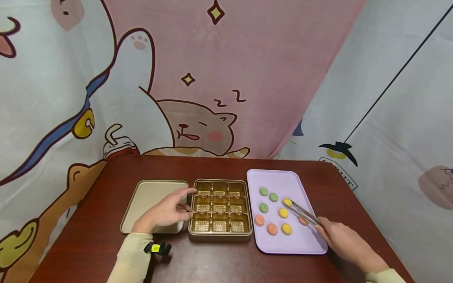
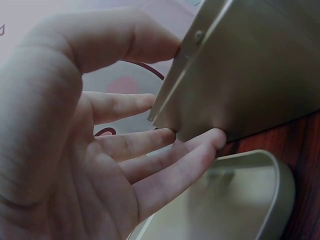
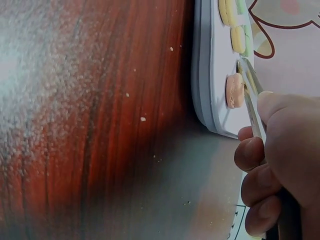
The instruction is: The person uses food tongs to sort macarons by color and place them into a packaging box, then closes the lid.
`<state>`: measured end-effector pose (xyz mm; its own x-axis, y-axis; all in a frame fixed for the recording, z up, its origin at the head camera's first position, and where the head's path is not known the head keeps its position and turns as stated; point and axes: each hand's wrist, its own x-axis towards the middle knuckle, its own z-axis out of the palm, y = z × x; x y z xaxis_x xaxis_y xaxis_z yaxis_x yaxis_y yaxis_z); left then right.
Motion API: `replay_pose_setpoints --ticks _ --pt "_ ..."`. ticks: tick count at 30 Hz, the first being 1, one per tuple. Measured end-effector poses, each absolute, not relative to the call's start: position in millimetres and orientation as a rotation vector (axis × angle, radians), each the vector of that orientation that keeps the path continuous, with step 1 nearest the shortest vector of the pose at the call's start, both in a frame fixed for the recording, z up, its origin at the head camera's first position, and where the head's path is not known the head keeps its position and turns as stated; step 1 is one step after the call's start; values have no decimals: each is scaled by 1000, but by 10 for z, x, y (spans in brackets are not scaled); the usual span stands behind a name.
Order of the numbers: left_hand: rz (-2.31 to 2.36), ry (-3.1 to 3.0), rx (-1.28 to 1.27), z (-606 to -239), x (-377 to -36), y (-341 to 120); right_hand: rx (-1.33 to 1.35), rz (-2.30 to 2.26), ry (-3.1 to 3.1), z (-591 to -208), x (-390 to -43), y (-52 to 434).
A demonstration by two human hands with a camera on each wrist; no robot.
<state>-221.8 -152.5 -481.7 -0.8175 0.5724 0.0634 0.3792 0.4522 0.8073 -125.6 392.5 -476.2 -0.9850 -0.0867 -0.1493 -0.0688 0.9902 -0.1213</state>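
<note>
Right hand [image 1: 345,241] grips metal tongs [image 1: 302,212] near the table's [image 1: 106,220] right front corner, fingers curled round the handle end. Tong tips sit at a yellow cookie [image 1: 287,202] on the lilac tray [image 1: 308,243], closing on it or just touching; can't tell which from the head view. The wrist cam shows the curled fingers [image 3: 252,155] wrapped on the tongs [image 3: 250,95], w/ an orange cookie [image 3: 233,91] just beside the blades.

Tray lies right of centre on the table, long side running front to back. On it: three green cookies [image 1: 263,191] toward the far-left part, two more yellow ones [image 1: 283,213] mid and front, orange ones [image 1: 272,229] along the front-left, one more orange peeking under the tongs.

Left hand [image 1: 166,212] is relaxed, fingers straight-ish, resting against the left wall of the gold tin [image 1: 220,236], thumb up by its far-left corner. Not gripping, just touching. Left wrist cam confirms: fingertips [image 2: 215,137] pressed to the tin's [image 2: 250,75] outer side, palm open.

The tin sits mid-table, just left of the tray, w/ a gold insert of nine compartments, 3x3, all showing bare patterned bottoms. Its lid [image 1: 148,196] lies upturned just left of the tin, partly under the left hand. Cream sleeve and a small black-yellow wrist device [image 1: 157,248] at the front edge.
</note>
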Motion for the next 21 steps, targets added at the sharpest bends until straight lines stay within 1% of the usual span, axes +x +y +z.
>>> replay_pose_setpoints --ticks 10,18,21 --pt "1303 2478 819 -4818 -2212 -1530 -183 -201 3064 -4728 -1232 3862" --pt "1307 2476 831 -4820 -2215 -1533 -319 -217 3229 -4682 -1180 3758" --pt "1308 2477 833 -4823 -2215 -1534 -331 -204 3251 -4645 -1184 3709"
